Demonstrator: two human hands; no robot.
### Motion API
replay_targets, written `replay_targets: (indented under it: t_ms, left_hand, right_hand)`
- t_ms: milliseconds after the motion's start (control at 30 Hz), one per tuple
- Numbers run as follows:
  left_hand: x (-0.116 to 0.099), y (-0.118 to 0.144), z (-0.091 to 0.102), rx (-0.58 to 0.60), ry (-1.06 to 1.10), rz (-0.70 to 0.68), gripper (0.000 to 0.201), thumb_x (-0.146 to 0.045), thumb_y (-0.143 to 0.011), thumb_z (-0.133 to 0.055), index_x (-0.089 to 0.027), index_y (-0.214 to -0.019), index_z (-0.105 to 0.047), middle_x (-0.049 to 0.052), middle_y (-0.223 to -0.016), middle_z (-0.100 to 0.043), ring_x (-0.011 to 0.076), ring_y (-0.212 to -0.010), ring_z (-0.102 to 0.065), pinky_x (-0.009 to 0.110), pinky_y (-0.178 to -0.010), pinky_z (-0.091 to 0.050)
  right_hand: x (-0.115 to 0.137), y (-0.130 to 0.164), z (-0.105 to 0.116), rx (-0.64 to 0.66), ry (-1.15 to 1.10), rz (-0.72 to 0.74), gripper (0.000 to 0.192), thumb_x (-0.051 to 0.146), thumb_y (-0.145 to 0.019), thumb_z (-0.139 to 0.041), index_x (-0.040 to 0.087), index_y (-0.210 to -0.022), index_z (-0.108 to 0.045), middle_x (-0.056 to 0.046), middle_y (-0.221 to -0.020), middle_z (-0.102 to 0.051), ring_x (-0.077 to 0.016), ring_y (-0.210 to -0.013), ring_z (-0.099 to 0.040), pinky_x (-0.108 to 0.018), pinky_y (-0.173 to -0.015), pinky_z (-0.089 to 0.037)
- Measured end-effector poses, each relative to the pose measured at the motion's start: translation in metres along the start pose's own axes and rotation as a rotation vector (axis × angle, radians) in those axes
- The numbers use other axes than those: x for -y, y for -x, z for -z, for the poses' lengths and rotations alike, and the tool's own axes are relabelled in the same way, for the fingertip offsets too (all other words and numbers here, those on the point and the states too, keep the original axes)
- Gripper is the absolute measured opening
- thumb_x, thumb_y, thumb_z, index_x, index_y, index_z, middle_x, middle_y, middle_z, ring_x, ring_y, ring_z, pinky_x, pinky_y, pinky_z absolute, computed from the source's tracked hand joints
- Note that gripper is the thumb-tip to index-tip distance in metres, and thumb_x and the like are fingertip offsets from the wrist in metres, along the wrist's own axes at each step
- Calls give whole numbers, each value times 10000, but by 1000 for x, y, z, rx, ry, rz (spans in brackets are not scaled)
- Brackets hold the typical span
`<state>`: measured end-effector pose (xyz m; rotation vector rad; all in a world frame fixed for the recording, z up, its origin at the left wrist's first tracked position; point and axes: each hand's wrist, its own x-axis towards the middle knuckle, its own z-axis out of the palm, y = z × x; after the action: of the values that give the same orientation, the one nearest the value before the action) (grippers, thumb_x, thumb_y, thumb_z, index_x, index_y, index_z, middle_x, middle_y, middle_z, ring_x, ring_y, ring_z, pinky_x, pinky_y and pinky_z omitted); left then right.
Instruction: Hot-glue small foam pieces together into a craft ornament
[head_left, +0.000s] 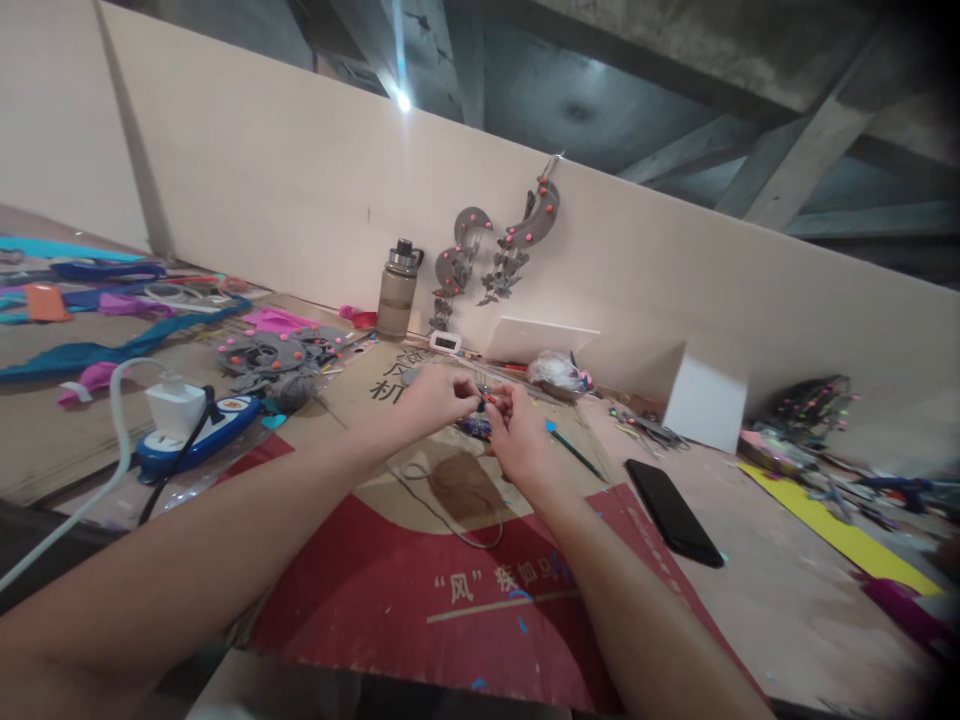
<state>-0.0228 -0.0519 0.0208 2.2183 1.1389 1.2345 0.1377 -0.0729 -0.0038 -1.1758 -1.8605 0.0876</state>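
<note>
My left hand (441,396) and my right hand (519,432) come together above the middle of a red and tan cardboard sheet (360,600). The left fingertips are pinched, but what sits between them is too small to make out. Curled fingers of my right hand close on a small red piece (490,398). Below the hands, a thin grey cord (442,518) lies in a loose loop on the cardboard; its upper end is hard to trace. Partly hidden behind the hands is a small dark bluish heap (475,428).
To the right lie a green pencil (577,452), a black phone (673,512) and scissors (652,428). A water bottle (397,292) stands at the back wall near grey hanging ornaments (534,222). Left are grey felt pieces (281,355) and a blue power strip (199,440) with cables.
</note>
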Motion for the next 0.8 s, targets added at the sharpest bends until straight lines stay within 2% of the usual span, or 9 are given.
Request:
replay_targets:
  t_ms: [100, 367, 533, 600, 667, 733, 800]
  left_hand:
    - [5, -1, 1, -29, 59, 53, 120, -200, -695, -557, -163, -663, -668, -5, -584, -642, 105, -535, -549, 203, -522, -376]
    - [10, -5, 18, -201, 91, 184, 106, -192, -687, -560, -167, -605, -622, -11, -536, -605, 105, -493, -529, 208, -503, -375]
    - [46, -17, 32, -423, 263, 244, 120, -264, -691, -581, -157, -692, -634, 3, -552, -605, 106, -471, -514, 207, -464, -370]
    - [64, -23, 36, -529, 370, 276, 125, -267, -676, -596, -149, -710, -617, 5, -553, -602, 105, -479, -528, 202, -465, -383]
    - [75, -27, 41, -627, 500, 318, 101, -233, -647, -603, -140, -679, -582, -2, -536, -579, 103, -479, -535, 192, -441, -370]
    - [81, -30, 44, -680, 617, 339, 97, -211, -629, -610, -137, -664, -557, -11, -527, -557, 109, -504, -561, 180, -428, -360]
    - [81, -30, 45, -692, 700, 355, 107, -202, -625, -618, -134, -673, -551, -11, -550, -564, 110, -529, -580, 174, -432, -367]
  right_hand:
    - [-2, -1, 0, 19, -35, -10, 233, 246, -849, -443, 175, -1062, -506, -54, -849, -595, -181, -762, -553, -310, -708, -441]
    - [9, -4, 5, 79, -68, -53, 176, 271, -841, -464, 181, -864, -613, -43, -832, -641, -175, -779, -566, -303, -730, -422]
    - [30, 0, 13, 147, -289, -93, 193, 317, -847, -484, 179, -868, -617, -23, -820, -648, -153, -767, -577, -274, -710, -435]
    - [43, 5, 19, 179, -333, -16, 206, 327, -869, -470, 187, -896, -618, -22, -840, -651, -148, -798, -584, -269, -735, -438]
    - [55, 10, 25, 261, -318, 143, 236, 347, -892, -451, 202, -894, -638, -22, -867, -654, -145, -842, -586, -273, -781, -434]
    - [64, 13, 33, 375, -289, 297, 288, 380, -902, -440, 212, -830, -662, -22, -894, -655, -146, -878, -586, -280, -821, -428]
    - [65, 10, 39, 382, -267, 317, 350, 409, -915, -406, 211, -793, -667, -24, -893, -657, -146, -868, -591, -280, -814, -432]
